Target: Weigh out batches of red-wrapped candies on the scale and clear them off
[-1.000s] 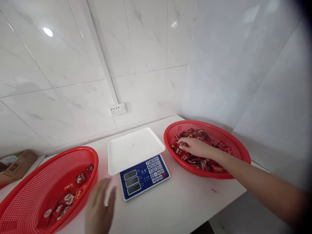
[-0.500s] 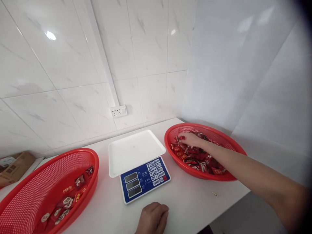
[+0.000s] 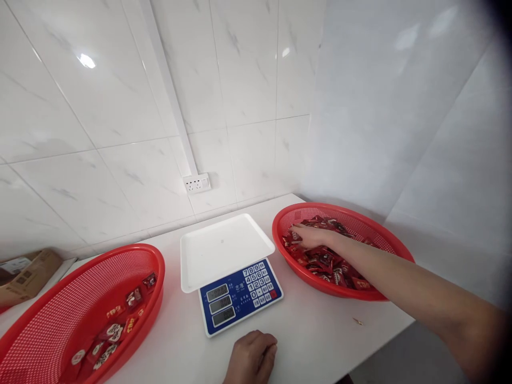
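My right hand (image 3: 314, 236) reaches into the right red plastic basket (image 3: 294, 269). Its fingers stretch out over a heap of small red wrapped candies (image 3: 326, 261) and touch them; the fingertips are partly hidden among the wrappers. Closed, with curled fingers, my left hand (image 3: 252, 354) rests on the white table in front of the digital scale (image 3: 242, 298). I see nothing sticking out of it. The scale's white weighing pan (image 3: 224, 248) is bare, and its keypad and displays face me.
At the left, another red basket (image 3: 154, 304) holds several red packets (image 3: 114, 333). A cardboard box (image 3: 30, 277) stands behind it. A small gold scrap (image 3: 358, 321) lies near the table's front edge. Tiled walls and a socket (image 3: 197, 183) are behind.
My right hand has turned flatter, its fingers stretched over the candies, and the red piece seen at its fingertips no longer shows. My left hand stays in place.
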`<state>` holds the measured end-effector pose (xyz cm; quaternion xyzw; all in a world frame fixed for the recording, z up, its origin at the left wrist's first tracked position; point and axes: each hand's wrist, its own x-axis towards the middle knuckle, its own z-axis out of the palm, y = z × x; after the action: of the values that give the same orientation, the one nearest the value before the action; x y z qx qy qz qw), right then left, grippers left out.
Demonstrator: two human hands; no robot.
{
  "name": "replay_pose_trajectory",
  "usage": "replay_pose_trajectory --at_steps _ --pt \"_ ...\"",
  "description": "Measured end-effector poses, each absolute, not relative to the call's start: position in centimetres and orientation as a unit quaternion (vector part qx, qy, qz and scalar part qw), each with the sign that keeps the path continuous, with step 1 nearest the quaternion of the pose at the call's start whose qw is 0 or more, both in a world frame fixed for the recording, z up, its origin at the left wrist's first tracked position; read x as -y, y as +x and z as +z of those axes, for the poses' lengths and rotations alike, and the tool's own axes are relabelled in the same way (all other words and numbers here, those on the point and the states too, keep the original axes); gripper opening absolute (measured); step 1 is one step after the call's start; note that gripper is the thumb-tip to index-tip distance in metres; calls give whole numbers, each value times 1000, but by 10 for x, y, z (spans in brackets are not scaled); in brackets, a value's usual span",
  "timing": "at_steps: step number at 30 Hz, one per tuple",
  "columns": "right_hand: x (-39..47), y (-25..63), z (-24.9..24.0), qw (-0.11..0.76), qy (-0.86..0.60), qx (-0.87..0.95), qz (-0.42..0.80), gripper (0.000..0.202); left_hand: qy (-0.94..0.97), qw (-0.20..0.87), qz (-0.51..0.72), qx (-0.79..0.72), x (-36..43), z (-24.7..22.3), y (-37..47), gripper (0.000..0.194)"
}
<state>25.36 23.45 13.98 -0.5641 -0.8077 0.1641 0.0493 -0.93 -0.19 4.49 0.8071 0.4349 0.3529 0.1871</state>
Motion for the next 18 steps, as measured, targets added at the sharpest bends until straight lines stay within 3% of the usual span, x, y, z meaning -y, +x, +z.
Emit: replay_pose_trajectory --at_steps 2,9,18 --pt "-230 246 137 34 -562 808 173 45 807 187 348 -438 2 44 -9 27" --pt "-228 243 152 82 -549 803 215 13 805 194 337 -447 3 40 -9 23" --pt "-211 218 192 185 -483 776 361 28 815 205 297 -454 5 50 -7 21"
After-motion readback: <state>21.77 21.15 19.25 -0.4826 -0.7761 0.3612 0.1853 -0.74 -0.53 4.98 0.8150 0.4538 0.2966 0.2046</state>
